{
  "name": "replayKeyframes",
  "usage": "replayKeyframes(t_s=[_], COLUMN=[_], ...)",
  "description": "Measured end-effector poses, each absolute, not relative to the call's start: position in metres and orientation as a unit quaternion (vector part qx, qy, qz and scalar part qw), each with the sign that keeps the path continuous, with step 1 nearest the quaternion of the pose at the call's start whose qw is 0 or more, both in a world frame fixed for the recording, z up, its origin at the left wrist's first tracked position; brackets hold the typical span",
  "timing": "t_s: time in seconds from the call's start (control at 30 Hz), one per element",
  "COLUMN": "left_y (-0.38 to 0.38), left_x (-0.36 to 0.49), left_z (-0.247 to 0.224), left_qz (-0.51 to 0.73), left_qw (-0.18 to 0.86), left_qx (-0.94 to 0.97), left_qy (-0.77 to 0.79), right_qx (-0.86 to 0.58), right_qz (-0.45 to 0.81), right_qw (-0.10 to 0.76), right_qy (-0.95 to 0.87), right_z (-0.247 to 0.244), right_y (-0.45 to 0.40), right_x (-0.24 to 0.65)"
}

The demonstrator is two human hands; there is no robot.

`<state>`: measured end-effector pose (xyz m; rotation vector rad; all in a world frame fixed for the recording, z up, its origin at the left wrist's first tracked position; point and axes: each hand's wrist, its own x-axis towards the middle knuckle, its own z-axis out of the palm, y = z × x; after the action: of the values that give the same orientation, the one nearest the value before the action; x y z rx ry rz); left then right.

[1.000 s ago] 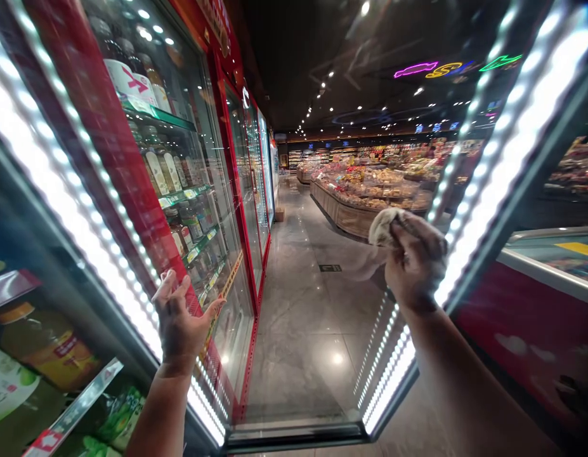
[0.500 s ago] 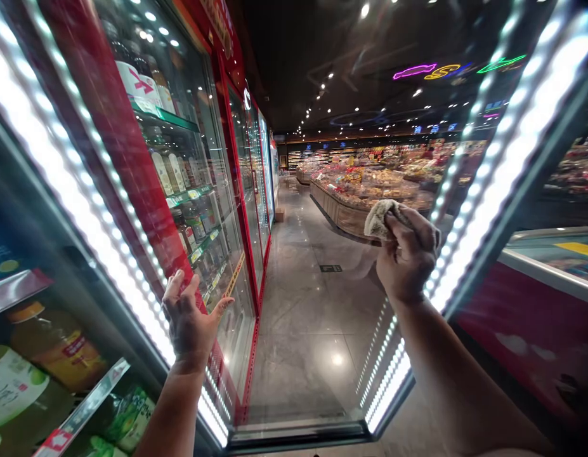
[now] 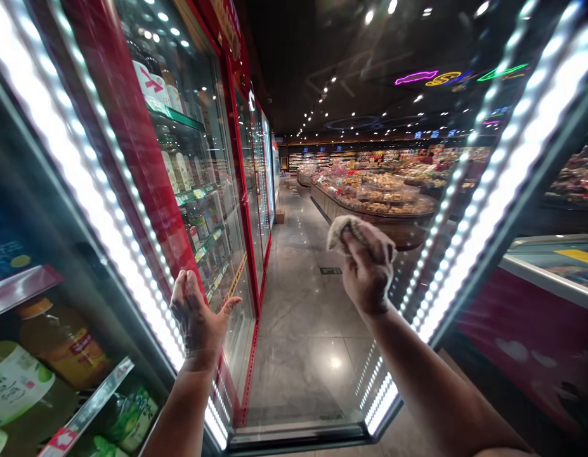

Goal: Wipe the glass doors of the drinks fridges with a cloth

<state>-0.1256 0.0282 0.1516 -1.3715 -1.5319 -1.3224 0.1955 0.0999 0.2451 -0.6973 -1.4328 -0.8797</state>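
Observation:
In front of me stands a glass door (image 3: 294, 362) with bright light strips along both sides. My right hand (image 3: 367, 273) presses a pale, crumpled cloth (image 3: 344, 235) toward the glass, its fingers closed around it. To the left, my left hand (image 3: 201, 314) rests at the door's lit left edge, thumb stretched out and fingers extended; nothing shows in it. Whether its fingertips touch the glass or the frame, I cannot tell.
Bottled drinks (image 3: 60, 343) stand on shelves at my lower left. Beyond the glass, a red-framed display fridge (image 3: 241, 190) lines the aisle. Heaped goods fill a wooden display island (image 3: 360, 209) farther back. A chest freezer (image 3: 555, 260) stands at the right.
My right hand has swept left and slightly down across the glass with the cloth. My left hand has shifted slightly right in view, and the view has turned a little.

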Motion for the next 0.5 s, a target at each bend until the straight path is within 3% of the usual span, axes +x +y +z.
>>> replayKeyframes(t_s=[0.13, 0.33, 0.5], left_y=[0.031, 0.030, 0.027], left_x=[-0.131, -0.129, -0.125], left_z=[0.147, 0.148, 0.151], left_qz=[-0.493, -0.493, -0.501], left_qw=[0.313, 0.270, 0.226], left_qx=[-0.502, -0.477, -0.469], left_qy=[-0.638, -0.675, -0.691], right_qx=[-0.281, -0.281, -0.250], right_qz=[-0.364, -0.371, -0.331], right_qw=[0.568, 0.646, 0.574], right_qy=[-0.683, -0.605, -0.706], right_z=[0.235, 0.246, 0.228], right_y=[0.095, 0.105, 0.092], right_x=[0.184, 0.178, 0.156])
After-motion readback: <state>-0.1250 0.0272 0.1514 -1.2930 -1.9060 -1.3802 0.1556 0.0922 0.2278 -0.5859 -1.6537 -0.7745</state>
